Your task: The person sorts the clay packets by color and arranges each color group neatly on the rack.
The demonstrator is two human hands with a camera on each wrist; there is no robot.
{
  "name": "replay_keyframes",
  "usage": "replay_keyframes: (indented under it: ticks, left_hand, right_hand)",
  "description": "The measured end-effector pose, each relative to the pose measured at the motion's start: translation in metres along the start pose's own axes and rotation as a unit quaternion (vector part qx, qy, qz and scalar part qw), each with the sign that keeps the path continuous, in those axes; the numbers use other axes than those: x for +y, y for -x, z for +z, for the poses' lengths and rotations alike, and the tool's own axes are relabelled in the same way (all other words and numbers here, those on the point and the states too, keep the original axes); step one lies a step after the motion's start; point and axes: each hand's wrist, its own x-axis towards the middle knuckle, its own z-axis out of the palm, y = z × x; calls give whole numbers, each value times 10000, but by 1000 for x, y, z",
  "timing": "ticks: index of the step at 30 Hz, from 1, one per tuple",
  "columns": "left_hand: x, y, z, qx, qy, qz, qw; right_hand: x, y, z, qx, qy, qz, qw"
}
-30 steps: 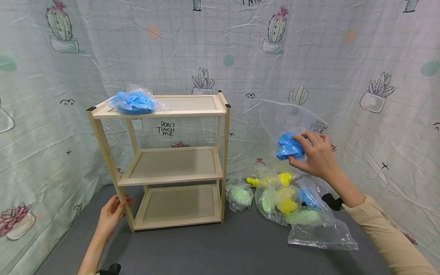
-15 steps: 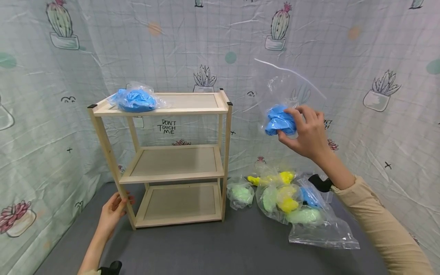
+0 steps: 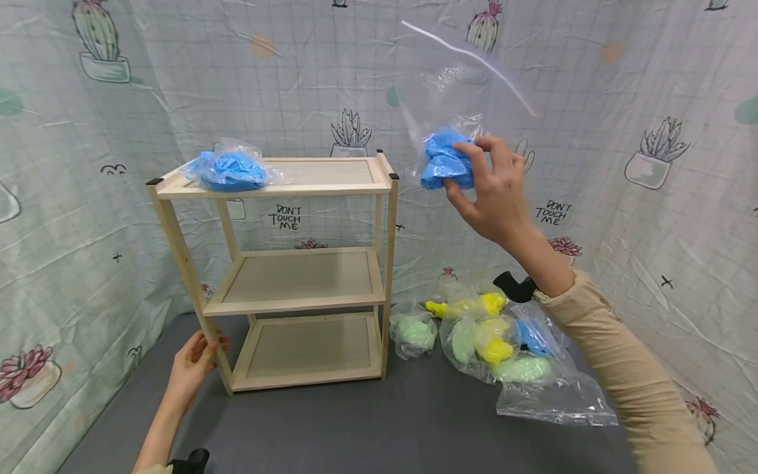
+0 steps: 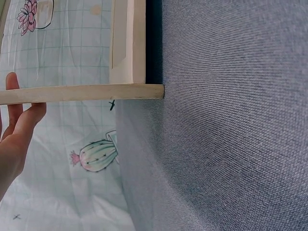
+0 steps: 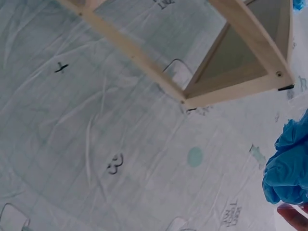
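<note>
My right hand point(image 3: 497, 187) pinches a clear zip bag with a crumpled blue lump point(image 3: 445, 158) inside, held in the air to the right of the shelf's top board. The bag's open-looking upper part and white zip strip stand above the lump. In the right wrist view the blue lump point(image 5: 288, 166) shows at the right edge above a fingertip. My left hand point(image 3: 192, 368) grips the front left leg of the wooden shelf point(image 3: 296, 308); in the left wrist view, thumb and fingers lie on either side of that leg point(image 4: 86, 93). Another bagged blue lump point(image 3: 233, 171) lies on the top board's left end.
Right of the shelf, several clear bags lie on the grey table point(image 3: 331, 434): a pale green one point(image 3: 412, 331) close to the shelf leg, yellow lumps point(image 3: 496, 341), and a blue lump point(image 3: 533, 337). A patterned curtain point(image 3: 628, 118) hangs behind.
My right hand has lifted the bagged blue lump up and to the left, towards the height of the top board. My left hand stays on the leg, and the shelf has not moved.
</note>
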Motion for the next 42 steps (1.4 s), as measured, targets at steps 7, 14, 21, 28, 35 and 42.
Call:
replay_keyframes:
  ticks: [7,14,21,28,35,42]
  left_hand:
    - [0,1,-2,-59,-70,2,10000]
    - [-1,0,-1,-62,69,32,10000]
    - [-2,0,-1,-68,105,25,9999]
    - [-16,-1,-6,-78,-35,21,10000]
    - [1,3,-1,-17,-3,19,10000]
    - [-1,2,-1,-3,-42,39,10000]
  right_hand:
    - [-21,-18,11,36,-84,-71,9999]
    - [-38,-33,27,-149,50,-147,9998]
    - [-51,-37,42,-516,235,-176,9982]
    - [-58,-38,50,-770,273,-211,9964]
    - [-68,-37,56,-1122,587,-391,9912]
    - [-73,-39,61,-1429,563,-364,9875]
